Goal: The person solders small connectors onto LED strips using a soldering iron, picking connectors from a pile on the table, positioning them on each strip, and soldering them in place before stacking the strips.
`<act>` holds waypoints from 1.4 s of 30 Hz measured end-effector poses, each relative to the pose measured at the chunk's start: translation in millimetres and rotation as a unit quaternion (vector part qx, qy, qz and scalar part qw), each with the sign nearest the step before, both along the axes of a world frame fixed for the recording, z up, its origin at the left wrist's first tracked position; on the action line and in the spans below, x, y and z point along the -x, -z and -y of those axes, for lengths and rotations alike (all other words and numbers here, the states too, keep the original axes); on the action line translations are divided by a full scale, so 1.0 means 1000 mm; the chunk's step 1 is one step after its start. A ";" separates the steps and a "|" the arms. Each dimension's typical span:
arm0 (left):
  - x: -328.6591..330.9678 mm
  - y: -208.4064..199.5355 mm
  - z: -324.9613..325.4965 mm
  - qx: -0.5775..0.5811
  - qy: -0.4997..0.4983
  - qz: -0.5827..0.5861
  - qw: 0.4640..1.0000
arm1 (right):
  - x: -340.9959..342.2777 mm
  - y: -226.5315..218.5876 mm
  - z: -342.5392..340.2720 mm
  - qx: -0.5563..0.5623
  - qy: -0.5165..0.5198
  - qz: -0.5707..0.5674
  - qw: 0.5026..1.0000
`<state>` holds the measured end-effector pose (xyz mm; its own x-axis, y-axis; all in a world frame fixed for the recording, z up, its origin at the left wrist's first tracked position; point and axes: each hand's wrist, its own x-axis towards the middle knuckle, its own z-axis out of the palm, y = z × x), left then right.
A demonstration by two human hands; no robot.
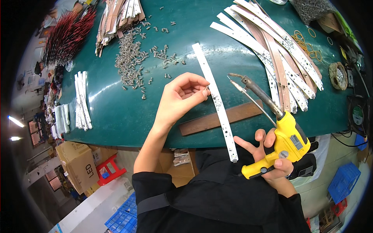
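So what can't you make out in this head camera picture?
All in the head view:
Left hand: anything between its fingertips is too small to identify.
Right hand: partly hidden by the yellow soldering gun.
Brown bar: a short stretch hidden by the white strip.
Upper-left strip pile: far ends cut off by the picture's top edge.

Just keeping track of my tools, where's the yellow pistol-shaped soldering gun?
In the head view, the yellow soldering gun is right of centre, in the bare right hand, right of the long white circuit strip.
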<state>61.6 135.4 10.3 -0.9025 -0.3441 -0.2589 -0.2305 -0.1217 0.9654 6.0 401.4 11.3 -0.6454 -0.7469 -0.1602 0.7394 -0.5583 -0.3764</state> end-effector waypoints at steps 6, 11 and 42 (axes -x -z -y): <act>-0.014 0.005 0.004 -0.002 -0.026 -0.001 1.000 | 0.019 -0.004 0.015 0.072 0.022 -0.059 0.995; -0.012 0.010 -0.005 0.019 -0.039 -0.023 0.999 | 0.025 0.002 0.043 0.099 0.004 -0.038 0.994; -0.013 0.022 -0.023 0.443 -0.045 -0.126 0.886 | 0.018 0.040 0.062 0.047 0.016 -0.031 0.998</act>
<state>74.3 158.2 -11.4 -0.8516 -0.3856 0.3553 -0.0224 0.7038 0.7101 -11.8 339.2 -28.8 -0.6761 -0.7351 -0.0502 0.6973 -0.6164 -0.3658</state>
